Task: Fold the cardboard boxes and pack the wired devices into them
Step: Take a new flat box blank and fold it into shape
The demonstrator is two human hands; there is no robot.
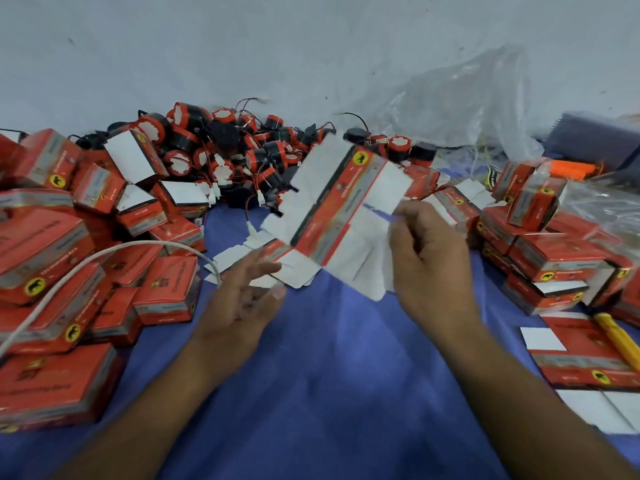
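The flat box (346, 216) is an unfolded sheet of card held up at a tilt above the blue cloth (329, 375), in the middle of the view. A red printed strip runs slantwise across it, edged with a grey band and marked near its top by a round yellow badge with a black animal. White flaps with notched edges spread out on both sides of the strip. The right hand (429, 251) pinches the white flap at the sheet's right edge, fingers curled. The left hand (242, 292) hovers palm down just below the sheet's lower left corner. Its fingers are spread loose and blurred, and it holds nothing. Under it more flat sheets (270, 261) lie on the cloth.

The wired devices (225, 150) are heaped at the back against the wall. They are short black drums with red bands, white tops and thin red and black wires ending in white plugs.

Folded boxes (52, 254) are piled on the left, and another pile (554, 254) is on the right. Most are shut, some show a white end flap, and what is inside them cannot be seen. A white cable (86, 268) arcs over the left pile. A clear plastic bag (467, 98) lies crumpled at the back right, its contents unclear. At the lower right, printed sheets (581, 365) lie flat with a yellow stick (620, 337) across them.
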